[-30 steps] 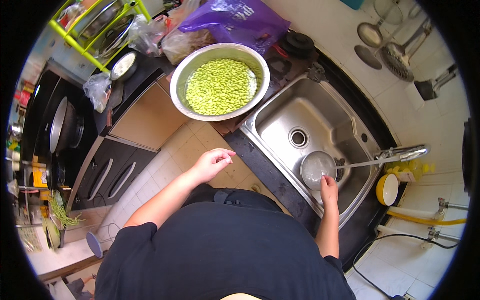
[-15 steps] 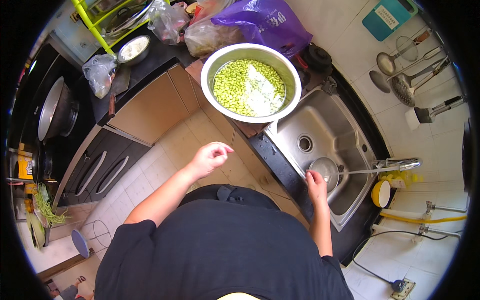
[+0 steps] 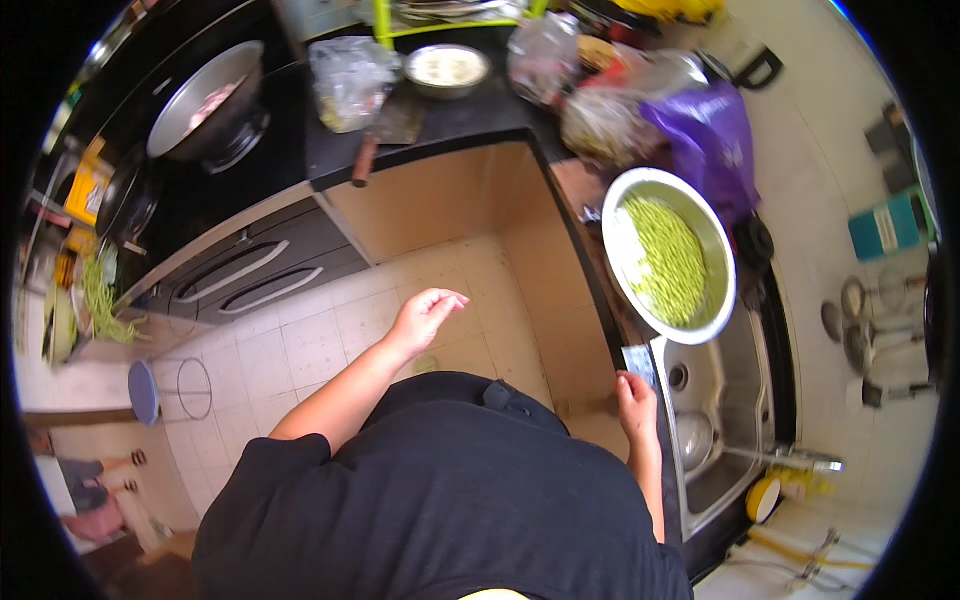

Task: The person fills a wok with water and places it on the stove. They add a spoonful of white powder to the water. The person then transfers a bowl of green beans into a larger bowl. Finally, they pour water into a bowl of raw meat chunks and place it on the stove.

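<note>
My left hand (image 3: 425,318) hangs in mid-air before my body, fingers loosely bent with nothing between them. By the counter edge beside the sink is my right hand (image 3: 637,400), its fingers curled together and apparently holding nothing. A bluish-white patch shows on the dark counter at its fingertips; it looks like a reflection. Ahead of that hand, a wide metal basin (image 3: 684,334) holds green beans (image 3: 668,262) in what looks like water. A small clear or metal bowl (image 3: 693,438) sits in the steel sink (image 3: 752,375), near the running faucet (image 3: 800,460).
On the left stand a wok (image 3: 165,130) and a stove. The back counter bears a cleaver (image 3: 395,125), a bowl of white food (image 3: 447,66) and plastic bags (image 3: 720,145). Utensils (image 3: 855,335) hang at right. A yellow bowl (image 3: 763,500) is by the faucet. Another person's legs show lower left.
My view has swung left, so the basin and sink sit farther right. My right hand has moved from beside the small bowl to the counter edge. My left hand's fingers have loosened slightly.
</note>
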`<act>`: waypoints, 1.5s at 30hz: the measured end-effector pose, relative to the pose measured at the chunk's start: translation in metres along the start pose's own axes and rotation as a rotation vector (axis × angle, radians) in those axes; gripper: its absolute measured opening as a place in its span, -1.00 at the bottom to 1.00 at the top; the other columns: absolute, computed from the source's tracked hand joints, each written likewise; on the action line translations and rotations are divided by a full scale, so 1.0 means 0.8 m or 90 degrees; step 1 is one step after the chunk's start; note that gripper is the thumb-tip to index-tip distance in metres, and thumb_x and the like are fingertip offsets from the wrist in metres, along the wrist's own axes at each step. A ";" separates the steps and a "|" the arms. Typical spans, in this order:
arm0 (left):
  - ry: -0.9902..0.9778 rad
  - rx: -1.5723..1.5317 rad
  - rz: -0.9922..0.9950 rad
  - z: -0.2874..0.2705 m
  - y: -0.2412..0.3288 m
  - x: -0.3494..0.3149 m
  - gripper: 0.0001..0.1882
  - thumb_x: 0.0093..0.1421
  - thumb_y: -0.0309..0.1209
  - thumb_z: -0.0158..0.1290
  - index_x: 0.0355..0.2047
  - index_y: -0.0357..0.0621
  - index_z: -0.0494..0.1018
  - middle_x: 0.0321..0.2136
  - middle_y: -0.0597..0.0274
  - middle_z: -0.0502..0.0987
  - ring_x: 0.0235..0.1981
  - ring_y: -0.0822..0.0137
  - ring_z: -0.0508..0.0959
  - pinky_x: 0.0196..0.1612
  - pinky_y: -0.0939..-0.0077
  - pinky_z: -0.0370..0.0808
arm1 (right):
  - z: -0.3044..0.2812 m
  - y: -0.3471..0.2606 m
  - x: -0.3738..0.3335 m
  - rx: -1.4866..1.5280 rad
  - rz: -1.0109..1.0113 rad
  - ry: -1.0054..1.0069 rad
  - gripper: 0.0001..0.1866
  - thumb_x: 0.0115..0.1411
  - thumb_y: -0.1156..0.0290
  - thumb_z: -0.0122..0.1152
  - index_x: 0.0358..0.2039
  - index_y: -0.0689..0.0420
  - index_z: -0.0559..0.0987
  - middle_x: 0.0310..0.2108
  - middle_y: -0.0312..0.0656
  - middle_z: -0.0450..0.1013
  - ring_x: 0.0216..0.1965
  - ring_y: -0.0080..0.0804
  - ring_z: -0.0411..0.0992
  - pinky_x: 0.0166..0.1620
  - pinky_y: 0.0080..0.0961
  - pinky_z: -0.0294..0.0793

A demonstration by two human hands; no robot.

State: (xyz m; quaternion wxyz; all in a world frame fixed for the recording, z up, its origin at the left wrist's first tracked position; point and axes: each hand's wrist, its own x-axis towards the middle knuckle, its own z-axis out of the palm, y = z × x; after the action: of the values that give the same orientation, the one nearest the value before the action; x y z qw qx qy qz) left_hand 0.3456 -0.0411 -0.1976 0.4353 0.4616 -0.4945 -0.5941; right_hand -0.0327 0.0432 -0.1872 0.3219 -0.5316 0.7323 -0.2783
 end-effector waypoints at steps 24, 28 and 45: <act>0.375 0.026 -0.139 -0.298 -0.044 -0.050 -0.46 0.10 -0.50 -0.05 0.09 -0.22 0.03 -0.13 0.08 0.35 -0.16 0.35 0.38 -0.09 0.50 0.33 | 0.259 -0.251 0.161 -0.127 -0.319 -0.256 -0.81 0.07 0.42 0.07 -0.31 0.22 0.50 -0.41 -0.03 0.43 -0.38 -0.27 0.43 -0.28 -0.48 0.41; 0.387 0.018 -0.081 -0.335 -0.011 -0.012 -0.53 0.11 -0.49 -0.05 0.04 -0.23 0.12 -0.13 0.10 0.36 -0.15 0.35 0.38 -0.09 0.49 0.34 | 0.303 -0.301 0.205 -0.063 -0.331 -0.267 -0.84 0.08 0.46 0.06 -0.35 0.25 0.51 -0.44 -0.05 0.44 -0.42 -0.32 0.44 -0.32 -0.51 0.42; 0.588 0.329 0.292 -0.551 0.200 0.053 -0.80 0.04 -0.63 -0.03 -0.28 -0.22 0.41 -0.34 0.26 0.43 -0.41 0.54 0.41 -0.45 0.72 0.33 | 0.458 -0.602 0.299 0.032 -0.598 -0.376 -0.90 0.06 0.53 0.04 -0.43 0.22 0.52 -0.63 -0.13 0.34 -0.58 -0.30 0.34 -0.47 -0.50 0.32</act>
State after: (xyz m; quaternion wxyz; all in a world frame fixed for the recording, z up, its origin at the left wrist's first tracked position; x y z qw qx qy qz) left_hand 0.7787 -0.1855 -0.0817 0.5967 0.6454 -0.4698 -0.0817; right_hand 0.4829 -0.3444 -0.1020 0.3675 -0.8484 0.2887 -0.2485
